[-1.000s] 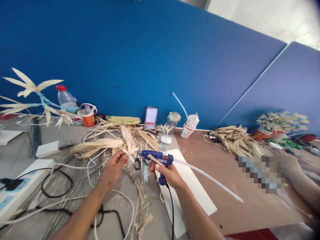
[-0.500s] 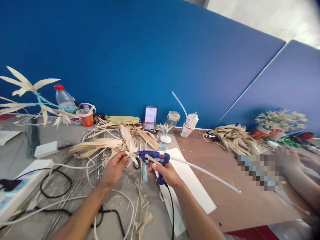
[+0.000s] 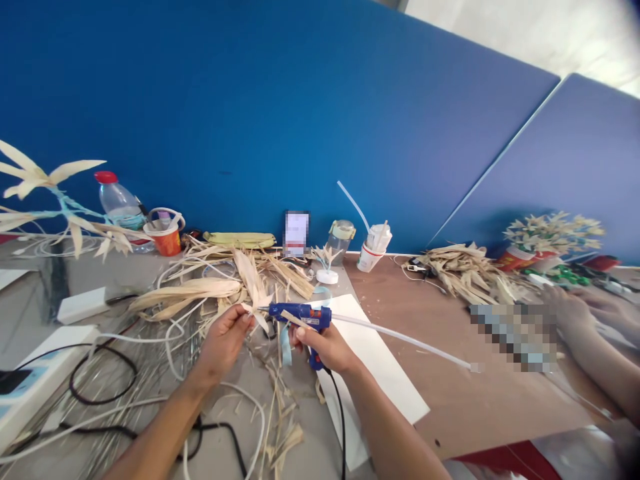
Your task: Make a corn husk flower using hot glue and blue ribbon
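My left hand is closed in a pinch on a small pale corn husk piece. My right hand wraps around the handle of a blue hot glue gun. Its nozzle points left, right at the husk piece by my left fingertips; whether it touches cannot be made out. A narrow husk strip lies across the gun near my right fingers. A long translucent glue stick sticks out of the gun's back. Behind my hands are loose dried corn husks.
Cables and a white power strip occupy the left. A white sheet lies under my right forearm. At the back stand a phone, a jar and paper cups. Another person's hands are at the far right.
The view has turned slightly to the right. The glue gun's nozzle and my left fingertips are a little closer together. Both hands keep their holds.
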{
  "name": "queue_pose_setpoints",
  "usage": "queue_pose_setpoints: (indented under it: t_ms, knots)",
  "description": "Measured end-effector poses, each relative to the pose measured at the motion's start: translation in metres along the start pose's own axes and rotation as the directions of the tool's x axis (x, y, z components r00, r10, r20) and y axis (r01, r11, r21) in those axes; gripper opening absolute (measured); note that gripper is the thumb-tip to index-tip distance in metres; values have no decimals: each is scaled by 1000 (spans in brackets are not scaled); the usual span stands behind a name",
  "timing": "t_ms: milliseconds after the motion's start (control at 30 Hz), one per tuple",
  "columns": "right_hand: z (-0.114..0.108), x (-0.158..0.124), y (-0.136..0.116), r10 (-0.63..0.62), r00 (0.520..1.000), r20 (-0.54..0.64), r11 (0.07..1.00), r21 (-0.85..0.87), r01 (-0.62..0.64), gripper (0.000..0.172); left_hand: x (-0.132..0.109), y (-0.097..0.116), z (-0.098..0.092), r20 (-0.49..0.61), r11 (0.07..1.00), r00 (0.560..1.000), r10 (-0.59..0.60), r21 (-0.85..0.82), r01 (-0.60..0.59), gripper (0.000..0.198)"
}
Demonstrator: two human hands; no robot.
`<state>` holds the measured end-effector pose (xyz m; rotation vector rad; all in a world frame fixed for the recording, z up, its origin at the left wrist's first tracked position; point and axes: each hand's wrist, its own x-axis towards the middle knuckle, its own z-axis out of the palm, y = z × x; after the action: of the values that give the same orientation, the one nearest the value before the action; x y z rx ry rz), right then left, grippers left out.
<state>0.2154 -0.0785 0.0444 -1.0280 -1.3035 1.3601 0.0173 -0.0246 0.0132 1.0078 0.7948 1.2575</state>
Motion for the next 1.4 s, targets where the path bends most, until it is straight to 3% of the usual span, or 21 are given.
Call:
queue_pose_setpoints:
  t_ms: [467,700,1067,1233,1400]
  knots:
    - [1,-2,-1,0,1000,21,993,-116,2,30,1,1,2,-16,992,1000,14,-125,-16,21]
    - [-3,-3,-4,-77,997,16,997,21,77,34,1,6,4,5,982,999,51,-180,-50,19]
    - [1,-2,2,7,1000,0,1000,-30,-7,31,-1,5,5,26,988,999,37,-153,-33,18]
    - [-3,-1,-4,-80,996,-28,995,57,82,37,2,3,1,-81,997,996,38,-62,-43,24]
    - [-4,-4,-8,-195,981,0,975,112,193,39,5,-3,-4,-177,977,981,80,209,-41,28]
